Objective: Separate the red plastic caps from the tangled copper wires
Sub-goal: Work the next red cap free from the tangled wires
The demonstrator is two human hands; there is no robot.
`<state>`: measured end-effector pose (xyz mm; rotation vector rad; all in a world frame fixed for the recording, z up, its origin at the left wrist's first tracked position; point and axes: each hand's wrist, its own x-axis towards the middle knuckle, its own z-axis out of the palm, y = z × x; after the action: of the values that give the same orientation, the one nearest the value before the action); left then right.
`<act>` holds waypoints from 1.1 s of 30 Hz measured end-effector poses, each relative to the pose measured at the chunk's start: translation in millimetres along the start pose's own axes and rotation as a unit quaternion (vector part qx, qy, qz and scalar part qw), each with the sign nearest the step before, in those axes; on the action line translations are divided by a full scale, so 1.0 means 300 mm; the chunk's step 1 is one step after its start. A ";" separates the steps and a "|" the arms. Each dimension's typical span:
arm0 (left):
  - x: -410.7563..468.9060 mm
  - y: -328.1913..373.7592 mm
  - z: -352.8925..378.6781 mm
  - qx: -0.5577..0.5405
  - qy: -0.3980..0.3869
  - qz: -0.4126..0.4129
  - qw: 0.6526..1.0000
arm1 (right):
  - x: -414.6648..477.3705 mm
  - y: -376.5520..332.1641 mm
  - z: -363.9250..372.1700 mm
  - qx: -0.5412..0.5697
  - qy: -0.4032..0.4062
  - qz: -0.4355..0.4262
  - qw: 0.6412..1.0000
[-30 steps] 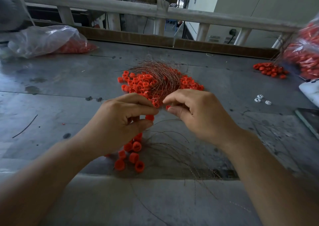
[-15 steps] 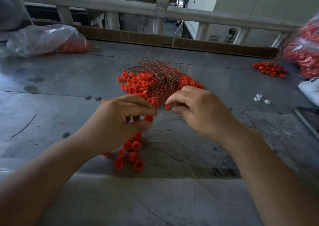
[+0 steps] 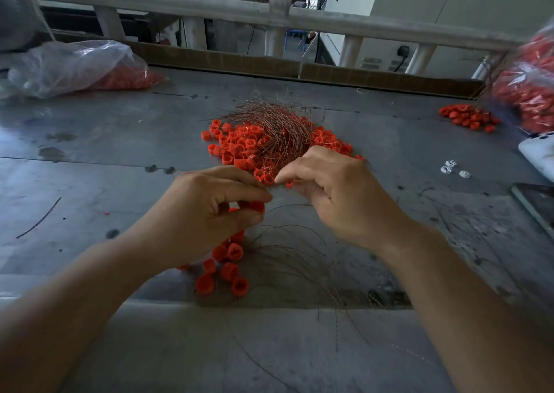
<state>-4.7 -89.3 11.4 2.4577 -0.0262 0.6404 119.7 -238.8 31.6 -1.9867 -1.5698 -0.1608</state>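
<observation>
— Straight ahead of both hands lies the heap: red plastic caps (image 3: pixel 236 143) with the tangled copper wires (image 3: pixel 275 128) fanned over them. Which hand is nearer to it?

— The right hand (image 3: pixel 338 194); its knuckles overlap the heap's near edge. Its fingertips are pinched together, but on what I cannot tell, it's too fine. The left hand (image 3: pixel 207 212) sits closer to the body and pinches one red cap (image 3: pixel 257 206) between thumb and forefinger.

— And the strand?

— A thin wire (image 3: pixel 284 205) leaves that cap and runs sideways toward the right hand. I'd judge the pull goes across, hands drawing apart.

— Room for that?

— Bare surface (image 3: pixel 90 152) on both sides. The freed caps (image 3: pixel 227 266) and loose wires (image 3: pixel 299 257) lie just below the hands, near the surface's front edge, so a cap dropped there might roll off.
</observation>
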 end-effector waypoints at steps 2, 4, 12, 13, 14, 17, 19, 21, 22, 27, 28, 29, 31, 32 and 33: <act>-0.002 0.003 -0.002 -0.011 0.001 -0.008 1.000 | -0.001 -0.002 0.003 0.010 0.003 -0.007 1.000; -0.003 0.008 -0.003 -0.029 0.001 -0.015 0.999 | 0.000 -0.005 0.006 0.020 0.001 -0.002 1.000; -0.003 0.021 0.001 -0.045 -0.011 0.012 0.999 | -0.001 -0.018 0.023 0.031 0.028 -0.067 0.997; -0.002 0.023 0.000 -0.047 -0.013 0.012 0.999 | 0.000 -0.016 0.022 0.035 0.028 -0.069 0.997; -0.003 0.025 0.000 -0.051 -0.016 0.011 0.999 | 0.000 -0.014 0.021 0.036 0.028 -0.073 0.996; -0.006 0.027 -0.004 -0.069 -0.027 0.001 0.997 | 0.000 -0.007 0.016 0.018 0.010 -0.085 0.996; -0.006 0.027 -0.005 -0.080 -0.028 -0.007 0.996 | -0.001 -0.003 0.011 0.008 -0.002 -0.083 0.996; -0.005 0.028 -0.005 -0.085 -0.027 -0.010 0.996 | -0.002 -0.004 0.006 0.004 -0.003 -0.079 0.997; -0.005 0.027 -0.004 -0.087 -0.025 -0.011 0.996 | -0.003 -0.005 0.005 0.000 0.000 -0.077 0.997; -0.002 0.029 -0.014 -0.205 0.044 -0.074 0.975 | 0.000 0.009 -0.028 0.027 0.078 -0.005 0.997; 0.001 0.026 -0.017 -0.243 0.067 -0.094 0.963 | 0.000 0.011 -0.035 0.054 0.095 0.014 0.994; 0.004 0.023 -0.017 -0.267 0.084 -0.110 0.954 | 0.000 0.011 -0.038 0.076 0.107 0.028 0.991; 0.008 0.021 -0.016 -0.268 0.092 -0.121 0.952 | 0.001 0.003 -0.032 0.096 0.112 0.040 0.988; 0.009 0.023 -0.014 -0.264 0.085 -0.122 0.953 | 0.001 -0.002 -0.025 0.097 0.109 0.038 0.989; 0.008 0.028 -0.011 -0.267 0.080 -0.123 0.952 | 0.002 -0.007 -0.018 0.095 0.108 0.034 0.989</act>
<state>-5.4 -94.1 19.5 1.8455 0.1507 0.6227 119.4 -241.0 37.0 -1.8059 -1.3282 -0.1850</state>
